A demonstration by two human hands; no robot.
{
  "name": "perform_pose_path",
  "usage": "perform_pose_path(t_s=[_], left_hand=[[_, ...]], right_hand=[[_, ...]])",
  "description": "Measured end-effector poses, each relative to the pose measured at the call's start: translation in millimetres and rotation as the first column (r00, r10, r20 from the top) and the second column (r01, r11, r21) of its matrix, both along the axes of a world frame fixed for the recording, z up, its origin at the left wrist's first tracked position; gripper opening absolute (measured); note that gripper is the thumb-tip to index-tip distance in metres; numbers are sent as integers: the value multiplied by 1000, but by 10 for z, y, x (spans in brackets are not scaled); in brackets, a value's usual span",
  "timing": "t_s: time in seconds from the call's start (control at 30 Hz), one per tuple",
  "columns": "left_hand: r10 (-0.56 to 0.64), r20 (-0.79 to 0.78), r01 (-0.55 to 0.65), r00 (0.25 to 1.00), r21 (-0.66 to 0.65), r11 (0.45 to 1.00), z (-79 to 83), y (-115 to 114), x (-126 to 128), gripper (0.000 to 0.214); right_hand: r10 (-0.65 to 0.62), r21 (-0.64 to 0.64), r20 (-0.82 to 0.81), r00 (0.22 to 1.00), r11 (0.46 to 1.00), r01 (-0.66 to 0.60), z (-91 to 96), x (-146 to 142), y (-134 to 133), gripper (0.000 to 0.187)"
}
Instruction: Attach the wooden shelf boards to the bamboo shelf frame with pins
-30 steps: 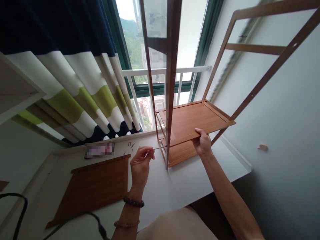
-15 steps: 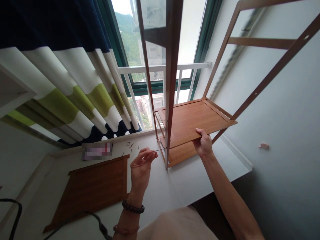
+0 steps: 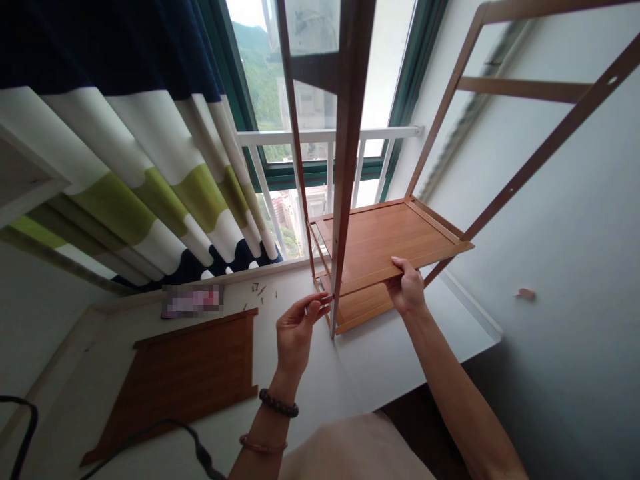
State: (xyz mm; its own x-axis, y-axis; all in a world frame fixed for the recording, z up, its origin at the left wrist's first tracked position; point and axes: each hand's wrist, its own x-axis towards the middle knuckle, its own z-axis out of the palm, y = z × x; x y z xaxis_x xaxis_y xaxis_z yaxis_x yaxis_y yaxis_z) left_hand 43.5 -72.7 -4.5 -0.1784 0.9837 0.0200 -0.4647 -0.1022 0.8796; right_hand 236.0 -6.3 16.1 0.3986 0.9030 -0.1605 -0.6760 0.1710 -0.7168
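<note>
My left hand (image 3: 303, 323) is at the near left post (image 3: 341, 200) of a brown wooden shelf rack, at the height of the upper shelf board. Its fingers are pinched on a thin metal hex key, mostly hidden by the fingers, whose tip meets the post. My right hand (image 3: 407, 288) grips the front edge of the upper shelf board (image 3: 380, 243), thumb on top and fingers underneath. A lower shelf board (image 3: 365, 311) sits beneath it in the rack.
Several small screws (image 3: 260, 291) lie on the white surface (image 3: 345, 393), near a blurred pink packet (image 3: 193, 302). A loose wooden panel (image 3: 185, 380) rests at the left. Black cable (image 3: 195, 440) crosses the front. Behind stand a striped curtain (image 3: 165, 200), white railing (image 3: 310, 138) and window.
My left hand has moved right, up to the post, and less of the hex key shows between fingers and post. My right hand keeps its hold on the board.
</note>
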Motion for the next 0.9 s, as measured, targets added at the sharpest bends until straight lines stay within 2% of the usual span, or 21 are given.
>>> perform_pose_path(t_s=[0.17,0.33,0.47,0.57,0.73,0.9], left_hand=[[31,60,-30,998,-25,999,-43,-20,53,23],[46,59,-46,997,4,999,-5,-45,65,24],[101,-128,-102,987,2,995,40,-71,45,29],[81,-275,-90,958,-21,996,79,-92,25,31],[44,-379,-47,925,1,999,102,-102,31,21],[77,-420,-85,904,0,996,80,-97,43,21]], right_hand=[[0,9,-2,1000,1000,0,0,-3,0,20],[3,9,-12,1000,1000,-3,13,-6,-5,17],[10,20,-17,1000,1000,-10,28,-15,-11,18],[12,22,-19,1000,1000,-12,32,-17,-13,18],[-4,22,-17,1000,1000,4,38,-16,-18,20],[-8,10,-19,1000,1000,8,47,-15,-25,20]])
